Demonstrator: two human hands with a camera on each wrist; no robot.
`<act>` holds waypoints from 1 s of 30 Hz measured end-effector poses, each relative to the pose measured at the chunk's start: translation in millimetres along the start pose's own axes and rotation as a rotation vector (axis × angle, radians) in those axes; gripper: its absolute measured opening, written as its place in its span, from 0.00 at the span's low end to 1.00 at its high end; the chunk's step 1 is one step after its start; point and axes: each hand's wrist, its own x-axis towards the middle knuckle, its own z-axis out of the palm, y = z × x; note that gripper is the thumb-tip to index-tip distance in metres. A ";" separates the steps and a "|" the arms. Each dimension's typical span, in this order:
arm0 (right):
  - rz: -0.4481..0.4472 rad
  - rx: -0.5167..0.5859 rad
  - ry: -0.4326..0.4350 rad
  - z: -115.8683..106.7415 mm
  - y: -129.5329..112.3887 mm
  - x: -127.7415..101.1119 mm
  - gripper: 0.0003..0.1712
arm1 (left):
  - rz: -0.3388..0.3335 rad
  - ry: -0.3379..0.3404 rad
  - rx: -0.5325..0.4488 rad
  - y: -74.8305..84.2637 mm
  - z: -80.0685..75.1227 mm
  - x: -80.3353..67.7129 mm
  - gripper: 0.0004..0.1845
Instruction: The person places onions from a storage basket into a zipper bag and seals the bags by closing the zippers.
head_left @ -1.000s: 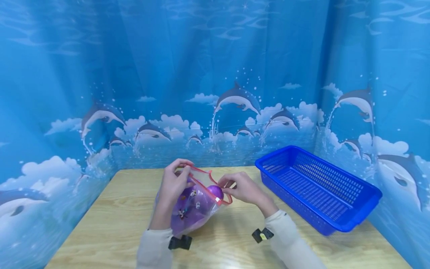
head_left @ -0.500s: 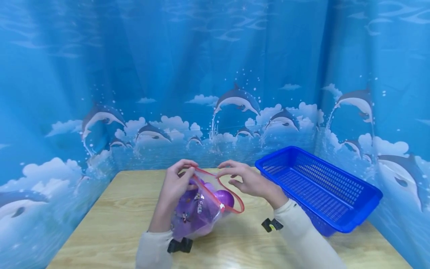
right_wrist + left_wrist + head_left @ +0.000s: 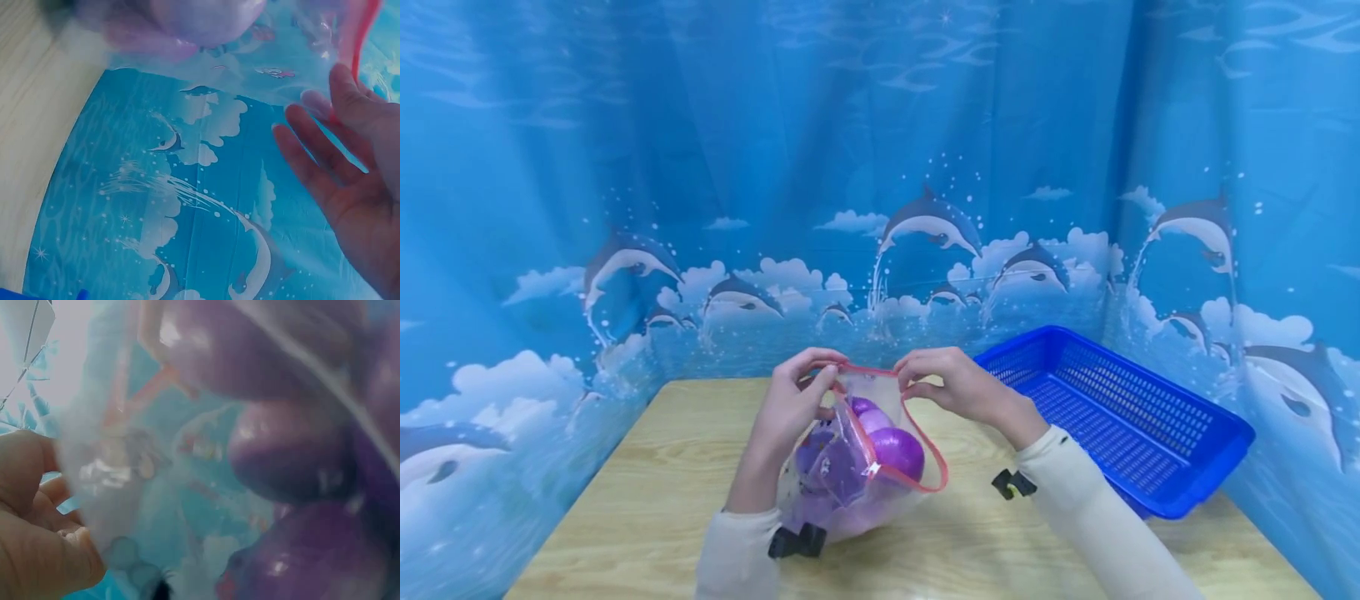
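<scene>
Both hands are up at the mouth of a clear zip bag (image 3: 857, 467) with a red zipper rim (image 3: 917, 433). The left hand (image 3: 793, 408) pinches the rim's far-left corner between thumb and curled fingers. The right hand (image 3: 958, 387) pinches the same far edge just to the right of the left, fingers bent over the red strip. In the right wrist view the other fingers (image 3: 312, 162) look fairly straight, so only the thumb side seems to grip; exact contact is hard to tell there.

The bag hangs below and between the hands, its bottom at or near the wooden table (image 3: 647, 500) close to the left forearm. The mouth gapes wide, the near rim sagging toward the person. Inside: several purple balls (image 3: 897, 452), glossy, bunched together (left wrist view is filled with them, blurred, count unclear).

The blue basket (image 3: 1112, 417) sits to the right of the right hand, near but apart, nothing visible in it.

Progress, as a judgement: opening the bag looks done, since the zipper is fully parted. The balls are all inside and the basket holds none, so whatever moves between bag and basket is not yet started. Early-to-middle stage.
</scene>
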 end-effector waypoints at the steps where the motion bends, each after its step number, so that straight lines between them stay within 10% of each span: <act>1: 0.010 0.012 0.029 -2.1 0.8 -0.8 0.08 | 0.010 -0.007 -0.002 0.8 -2.5 -0.3 0.13; 14: 0.305 -0.033 0.289 -26.3 -2.3 -6.4 0.04 | 0.075 -0.058 0.011 -1.1 -37.8 -4.0 0.27; 30: 0.429 -0.066 0.223 -42.2 5.6 -21.2 0.03 | -0.011 -0.120 0.203 -14.6 -37.3 1.0 0.18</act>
